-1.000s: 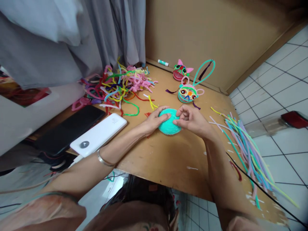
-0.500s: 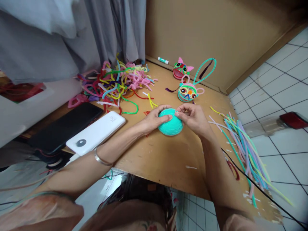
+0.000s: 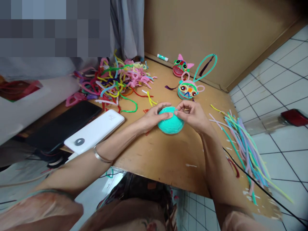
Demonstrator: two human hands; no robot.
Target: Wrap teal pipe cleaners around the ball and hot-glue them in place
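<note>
Turquoise coiled dome [image 3: 169, 123] sits on table [image 3: 163, 157], left hand [image 3: 154, 117] cupping, right hand [image 3: 192, 115] pinching its top.

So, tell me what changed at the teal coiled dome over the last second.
The right hand shifted from flat on the teal coiled pipe-cleaner dome to a fingertip pinch at its top edge. The left hand stayed cupped against its left side. The dome stayed on the wooden table; the straight pipe-cleaner bundle did not move.
</note>
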